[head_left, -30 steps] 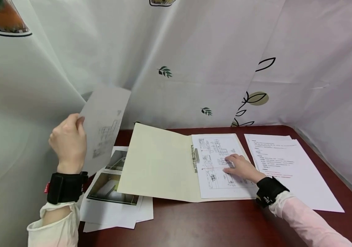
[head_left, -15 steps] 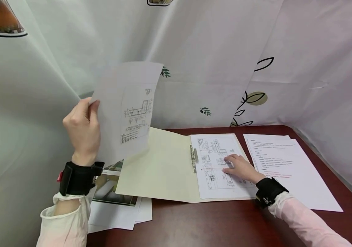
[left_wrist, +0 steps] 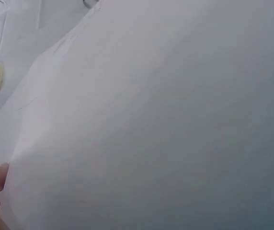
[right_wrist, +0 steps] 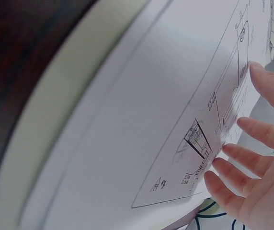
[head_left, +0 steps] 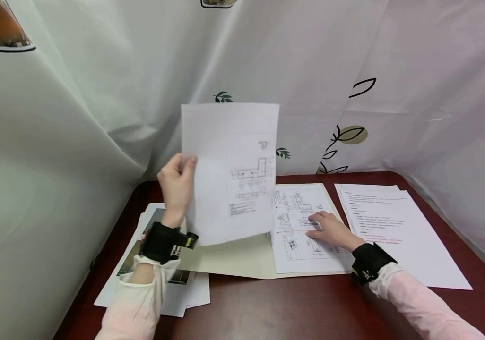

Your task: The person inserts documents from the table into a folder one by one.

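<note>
My left hand (head_left: 176, 189) pinches the left edge of a sheet of paper (head_left: 212, 198) with a technical drawing on it. The sheet stands upright in the air over the left cover of an open cream folder (head_left: 234, 257), hiding most of that cover. In the left wrist view the sheet (left_wrist: 151, 120) fills nearly everything, with fingertips at its edge. My right hand (head_left: 332, 230) rests with spread, relaxed fingers on the drawing sheets (head_left: 298, 264) in the folder's right side. The right wrist view shows those fingers (right_wrist: 237, 177) touching the printed page.
Loose pages with photos (head_left: 115, 285) lie on the dark red table (head_left: 264, 307) at the left, partly under the folder. White text pages (head_left: 421, 250) lie to the right. A pale patterned cloth (head_left: 310, 71) hangs behind the table.
My left hand has carried the drawing sheet rightward from above the photo pages to over the folder, and the sheet now faces me more squarely. The right hand stays in place.
</note>
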`<action>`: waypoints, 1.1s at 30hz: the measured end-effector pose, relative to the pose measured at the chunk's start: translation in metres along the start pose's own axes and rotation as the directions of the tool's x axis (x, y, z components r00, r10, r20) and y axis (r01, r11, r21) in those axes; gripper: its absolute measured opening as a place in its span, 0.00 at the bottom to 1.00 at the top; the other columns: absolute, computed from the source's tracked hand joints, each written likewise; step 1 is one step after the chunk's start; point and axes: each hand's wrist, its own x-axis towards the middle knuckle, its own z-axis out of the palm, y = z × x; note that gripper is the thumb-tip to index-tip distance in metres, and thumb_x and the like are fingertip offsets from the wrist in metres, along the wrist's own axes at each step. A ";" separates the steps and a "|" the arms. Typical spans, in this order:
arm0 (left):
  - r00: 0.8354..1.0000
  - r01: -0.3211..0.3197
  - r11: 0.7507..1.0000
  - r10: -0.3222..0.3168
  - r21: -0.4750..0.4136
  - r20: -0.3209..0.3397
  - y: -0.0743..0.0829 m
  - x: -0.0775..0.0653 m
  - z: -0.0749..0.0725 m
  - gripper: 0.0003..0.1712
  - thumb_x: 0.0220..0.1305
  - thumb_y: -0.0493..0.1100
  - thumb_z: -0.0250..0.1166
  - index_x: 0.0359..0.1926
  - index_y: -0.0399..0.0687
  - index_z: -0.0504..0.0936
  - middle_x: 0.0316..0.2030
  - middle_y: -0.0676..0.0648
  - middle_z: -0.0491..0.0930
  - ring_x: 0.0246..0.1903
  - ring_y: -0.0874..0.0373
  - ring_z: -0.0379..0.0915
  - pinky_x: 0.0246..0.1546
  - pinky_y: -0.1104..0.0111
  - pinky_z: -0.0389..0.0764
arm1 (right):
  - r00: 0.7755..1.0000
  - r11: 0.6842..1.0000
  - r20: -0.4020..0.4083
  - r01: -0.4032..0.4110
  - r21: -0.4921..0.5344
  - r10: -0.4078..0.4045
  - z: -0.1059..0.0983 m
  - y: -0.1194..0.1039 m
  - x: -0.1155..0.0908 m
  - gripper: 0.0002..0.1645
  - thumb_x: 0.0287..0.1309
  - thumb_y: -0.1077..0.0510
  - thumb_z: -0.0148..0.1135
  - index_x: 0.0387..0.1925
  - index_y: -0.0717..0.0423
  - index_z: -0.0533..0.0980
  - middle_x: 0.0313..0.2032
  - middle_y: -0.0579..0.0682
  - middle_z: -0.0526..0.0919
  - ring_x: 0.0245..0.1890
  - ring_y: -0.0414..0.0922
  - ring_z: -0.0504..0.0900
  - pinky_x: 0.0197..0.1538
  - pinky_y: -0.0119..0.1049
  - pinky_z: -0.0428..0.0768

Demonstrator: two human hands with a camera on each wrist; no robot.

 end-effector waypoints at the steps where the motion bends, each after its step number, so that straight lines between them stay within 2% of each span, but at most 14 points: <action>1: 0.999 0.024 1.000 -0.024 -0.017 0.024 -0.002 -0.005 0.006 0.13 0.68 0.35 0.66 0.28 0.29 0.78 0.21 0.41 0.73 0.19 0.69 0.58 0.23 0.78 0.60 | 1.000 1.000 0.002 -0.002 0.001 0.002 0.000 0.000 0.000 0.34 0.63 0.49 0.69 0.60 0.69 0.75 0.60 0.73 0.73 0.61 0.70 0.72 0.61 0.62 0.72; 4: 0.991 0.095 0.993 -0.089 -0.065 0.101 -0.008 -0.020 0.022 0.11 0.70 0.35 0.64 0.32 0.29 0.80 0.26 0.35 0.78 0.18 0.67 0.55 0.22 0.76 0.58 | 1.000 1.000 0.006 -0.008 0.002 0.008 -0.001 -0.002 0.001 0.34 0.63 0.49 0.69 0.60 0.69 0.75 0.60 0.73 0.73 0.60 0.70 0.72 0.61 0.62 0.72; 7: 0.972 0.180 0.980 -0.164 -0.086 0.169 -0.013 -0.030 0.036 0.10 0.72 0.36 0.62 0.38 0.29 0.82 0.33 0.32 0.82 0.17 0.65 0.52 0.22 0.74 0.55 | 1.000 1.000 0.004 -0.015 -0.002 0.015 -0.002 -0.003 0.002 0.33 0.62 0.50 0.69 0.60 0.69 0.75 0.60 0.73 0.73 0.60 0.69 0.72 0.60 0.61 0.72; 10: 0.948 0.262 0.962 -0.242 -0.076 0.206 -0.019 -0.037 0.048 0.11 0.72 0.37 0.62 0.45 0.29 0.84 0.39 0.31 0.85 0.16 0.65 0.57 0.21 0.74 0.58 | 1.000 1.000 0.003 -0.020 0.001 0.020 -0.004 -0.004 0.002 0.33 0.62 0.50 0.70 0.59 0.69 0.75 0.60 0.73 0.73 0.60 0.69 0.73 0.61 0.61 0.72; 13: 0.929 0.312 0.949 -0.294 -0.051 0.225 -0.024 -0.043 0.057 0.12 0.71 0.37 0.63 0.45 0.29 0.84 0.40 0.31 0.85 0.19 0.65 0.62 0.23 0.75 0.62 | 1.000 1.000 0.002 -0.024 0.006 0.024 -0.005 -0.005 0.002 0.32 0.62 0.51 0.70 0.59 0.69 0.75 0.60 0.73 0.73 0.60 0.70 0.72 0.61 0.62 0.72; 16: 0.917 0.339 0.940 -0.321 -0.035 0.238 -0.027 -0.048 0.063 0.11 0.71 0.36 0.63 0.43 0.29 0.84 0.39 0.31 0.85 0.21 0.62 0.63 0.25 0.74 0.62 | 1.000 1.000 -0.010 -0.025 0.005 0.025 -0.006 -0.006 0.003 0.31 0.62 0.51 0.70 0.58 0.69 0.76 0.59 0.73 0.74 0.60 0.70 0.72 0.61 0.62 0.72; 20: 0.909 0.352 0.936 -0.335 -0.025 0.247 -0.030 -0.052 0.066 0.11 0.71 0.36 0.63 0.44 0.29 0.85 0.40 0.32 0.86 0.23 0.58 0.66 0.27 0.72 0.64 | 0.998 1.000 -0.060 -0.016 -0.005 0.016 -0.009 -0.008 0.004 0.25 0.64 0.54 0.68 0.55 0.70 0.77 0.56 0.71 0.76 0.59 0.68 0.73 0.61 0.61 0.72; 23: 0.909 0.350 0.936 -0.335 -0.019 0.249 -0.031 -0.053 0.068 0.11 0.71 0.37 0.64 0.45 0.30 0.85 0.41 0.32 0.86 0.26 0.53 0.71 0.29 0.71 0.66 | 0.992 0.999 -0.126 -0.011 0.047 0.017 -0.014 -0.011 0.004 0.19 0.69 0.59 0.62 0.54 0.71 0.77 0.55 0.70 0.77 0.59 0.67 0.74 0.62 0.60 0.72; 25: 0.910 0.347 0.938 -0.333 -0.015 0.248 -0.032 -0.053 0.069 0.11 0.71 0.37 0.64 0.45 0.30 0.85 0.41 0.32 0.86 0.28 0.50 0.74 0.30 0.71 0.67 | 0.984 0.993 -0.176 -0.003 0.119 0.024 -0.019 -0.015 0.004 0.17 0.73 0.61 0.56 0.55 0.71 0.76 0.54 0.70 0.78 0.59 0.66 0.75 0.60 0.60 0.73; 27: 0.910 0.345 0.939 -0.330 -0.017 0.250 -0.032 -0.054 0.070 0.12 0.71 0.37 0.64 0.45 0.30 0.85 0.41 0.32 0.86 0.29 0.46 0.75 0.30 0.71 0.67 | 0.974 0.974 -0.222 0.002 0.224 0.049 -0.024 -0.021 0.005 0.18 0.77 0.60 0.49 0.56 0.71 0.75 0.55 0.69 0.79 0.58 0.65 0.77 0.59 0.59 0.75; 29: 0.910 0.344 0.939 -0.329 -0.018 0.250 -0.033 -0.054 0.071 0.12 0.71 0.37 0.64 0.46 0.30 0.85 0.42 0.32 0.86 0.30 0.44 0.77 0.30 0.70 0.68 | 0.966 0.940 -0.249 0.019 0.342 0.071 -0.028 -0.027 0.008 0.22 0.80 0.57 0.44 0.58 0.71 0.74 0.55 0.69 0.79 0.56 0.64 0.79 0.57 0.57 0.77; 33: 0.906 0.354 0.935 -0.338 -0.019 0.254 -0.033 -0.055 0.072 0.12 0.71 0.37 0.64 0.47 0.30 0.85 0.43 0.32 0.86 0.33 0.42 0.77 0.32 0.69 0.68 | 0.964 0.818 -0.239 0.045 0.574 0.115 -0.033 -0.040 0.011 0.29 0.82 0.51 0.38 0.62 0.73 0.69 0.53 0.70 0.79 0.50 0.60 0.82 0.52 0.51 0.82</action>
